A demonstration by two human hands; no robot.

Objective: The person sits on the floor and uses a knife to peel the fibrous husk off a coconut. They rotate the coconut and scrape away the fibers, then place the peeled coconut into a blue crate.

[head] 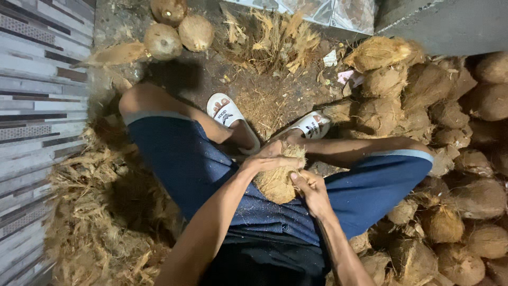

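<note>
left hand (272, 157) clamps over the top of the husked coconut (278, 180), steadying it against the lap; right hand (313, 191) grips its fibre from below (husk pile (450, 159) lies beyond the right hand).

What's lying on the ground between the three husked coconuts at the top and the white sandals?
In the head view, only dark dirt ground with loose husk fibres lies between the husked coconuts and the sandals.
</note>
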